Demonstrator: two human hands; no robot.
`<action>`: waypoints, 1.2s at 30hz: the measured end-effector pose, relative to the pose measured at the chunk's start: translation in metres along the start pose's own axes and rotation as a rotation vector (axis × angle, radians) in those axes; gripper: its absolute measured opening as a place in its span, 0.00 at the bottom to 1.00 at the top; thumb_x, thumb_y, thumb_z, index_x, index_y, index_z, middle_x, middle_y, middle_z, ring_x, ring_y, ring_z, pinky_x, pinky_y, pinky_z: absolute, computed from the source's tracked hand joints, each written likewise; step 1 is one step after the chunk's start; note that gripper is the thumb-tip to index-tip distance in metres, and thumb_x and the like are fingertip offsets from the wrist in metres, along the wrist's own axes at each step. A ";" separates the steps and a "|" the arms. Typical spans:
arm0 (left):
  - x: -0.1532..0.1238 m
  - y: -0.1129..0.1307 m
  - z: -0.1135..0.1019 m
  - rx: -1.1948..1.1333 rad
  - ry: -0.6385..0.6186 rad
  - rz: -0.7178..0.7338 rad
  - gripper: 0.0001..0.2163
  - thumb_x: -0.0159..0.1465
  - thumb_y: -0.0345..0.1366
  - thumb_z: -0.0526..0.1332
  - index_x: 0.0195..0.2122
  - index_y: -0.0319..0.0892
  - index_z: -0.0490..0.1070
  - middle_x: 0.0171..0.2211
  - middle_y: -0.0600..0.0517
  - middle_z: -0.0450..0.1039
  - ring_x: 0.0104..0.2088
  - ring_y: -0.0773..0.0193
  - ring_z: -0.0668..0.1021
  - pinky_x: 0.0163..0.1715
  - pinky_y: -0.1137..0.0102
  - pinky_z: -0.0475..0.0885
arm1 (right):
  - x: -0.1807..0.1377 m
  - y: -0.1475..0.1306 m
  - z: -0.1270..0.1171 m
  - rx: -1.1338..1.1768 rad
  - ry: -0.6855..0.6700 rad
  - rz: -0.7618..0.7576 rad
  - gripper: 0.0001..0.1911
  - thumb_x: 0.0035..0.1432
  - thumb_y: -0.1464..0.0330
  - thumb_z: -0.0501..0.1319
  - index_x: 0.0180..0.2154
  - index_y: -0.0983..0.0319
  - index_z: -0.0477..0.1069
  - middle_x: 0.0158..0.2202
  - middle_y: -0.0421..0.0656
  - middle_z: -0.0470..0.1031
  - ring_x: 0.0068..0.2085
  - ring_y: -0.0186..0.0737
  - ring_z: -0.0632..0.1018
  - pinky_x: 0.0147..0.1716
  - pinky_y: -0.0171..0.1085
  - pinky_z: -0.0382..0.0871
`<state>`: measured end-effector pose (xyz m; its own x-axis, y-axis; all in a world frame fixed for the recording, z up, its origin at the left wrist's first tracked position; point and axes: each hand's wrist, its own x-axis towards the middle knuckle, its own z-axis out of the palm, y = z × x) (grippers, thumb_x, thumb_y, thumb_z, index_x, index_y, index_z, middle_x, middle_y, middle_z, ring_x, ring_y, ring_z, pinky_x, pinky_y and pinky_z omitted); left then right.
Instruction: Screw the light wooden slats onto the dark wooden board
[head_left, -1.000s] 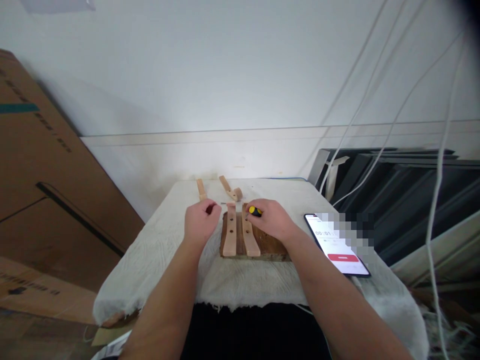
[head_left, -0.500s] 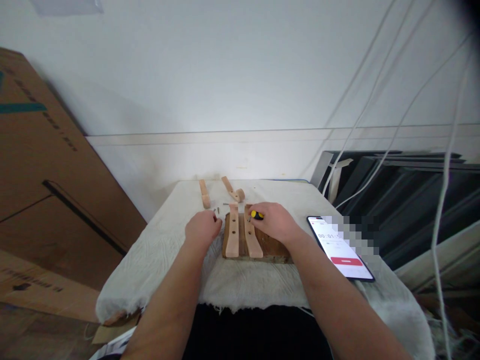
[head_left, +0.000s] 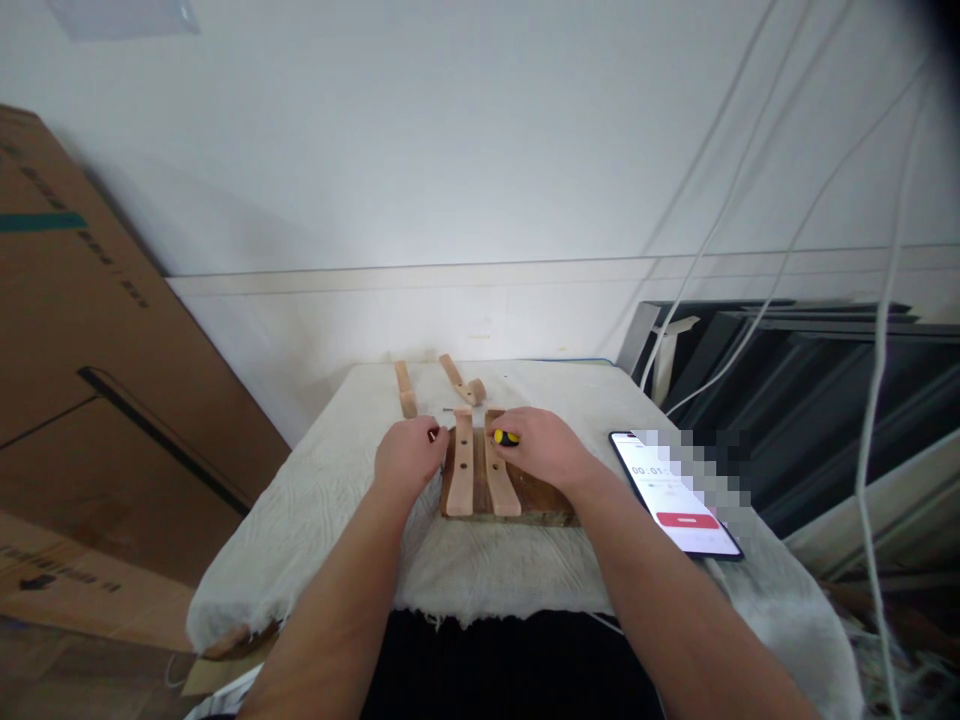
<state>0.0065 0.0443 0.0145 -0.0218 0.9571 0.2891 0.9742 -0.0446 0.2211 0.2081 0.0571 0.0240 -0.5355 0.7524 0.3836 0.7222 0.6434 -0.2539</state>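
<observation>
A dark wooden board (head_left: 536, 492) lies on the cloth-covered table (head_left: 337, 500). Two pale wooden strips with holes, the left strip (head_left: 461, 470) and the right strip (head_left: 501, 482), lie side by side on it. My left hand (head_left: 409, 457) rests beside the board's left edge, fingers pinched together on something small that I cannot make out. My right hand (head_left: 544, 448) lies on the board, closed around a screwdriver with a yellow and black handle (head_left: 507, 437) whose tip is at the right strip.
Two more wooden pieces, a short strip (head_left: 406, 388) and a strip with a round end (head_left: 462, 379), lie at the table's far edge. A phone (head_left: 675, 492) with a lit screen lies right. A cardboard box (head_left: 82, 330) leans left; dark panels (head_left: 810, 380) and white cables (head_left: 870, 400) right.
My left hand has come down and right, from above the cloth to the board's left edge. My right hand has shifted slightly with the screwdriver.
</observation>
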 end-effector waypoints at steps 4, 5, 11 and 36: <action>-0.001 0.002 0.000 -0.213 0.094 0.132 0.18 0.63 0.44 0.52 0.25 0.39 0.74 0.23 0.50 0.73 0.24 0.66 0.71 0.24 0.72 0.56 | 0.000 0.001 -0.001 0.020 0.003 0.005 0.10 0.51 0.71 0.61 0.37 0.58 0.78 0.37 0.43 0.79 0.40 0.42 0.77 0.40 0.36 0.66; -0.001 0.002 0.001 -0.267 0.108 0.150 0.18 0.63 0.44 0.52 0.25 0.39 0.74 0.22 0.51 0.73 0.24 0.67 0.70 0.24 0.73 0.56 | 0.000 0.001 -0.002 0.024 0.007 0.007 0.10 0.51 0.71 0.61 0.37 0.58 0.78 0.37 0.43 0.79 0.39 0.42 0.77 0.40 0.36 0.66; -0.001 0.001 0.003 -0.363 0.155 0.173 0.17 0.62 0.42 0.54 0.24 0.38 0.73 0.19 0.53 0.69 0.22 0.69 0.68 0.24 0.73 0.56 | -0.001 0.000 -0.009 0.054 0.072 0.025 0.10 0.55 0.67 0.58 0.37 0.59 0.77 0.35 0.44 0.79 0.37 0.41 0.78 0.38 0.36 0.66; -0.009 0.020 -0.007 -0.905 -0.132 0.164 0.19 0.61 0.49 0.55 0.35 0.36 0.76 0.21 0.54 0.67 0.24 0.69 0.67 0.26 0.74 0.62 | -0.001 0.002 -0.017 0.280 0.629 0.114 0.13 0.60 0.61 0.55 0.36 0.63 0.73 0.36 0.47 0.77 0.40 0.42 0.75 0.45 0.41 0.66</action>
<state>0.0251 0.0330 0.0229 0.1807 0.9414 0.2848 0.4154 -0.3355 0.8455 0.2180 0.0551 0.0381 -0.0468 0.6472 0.7609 0.5733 0.6412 -0.5101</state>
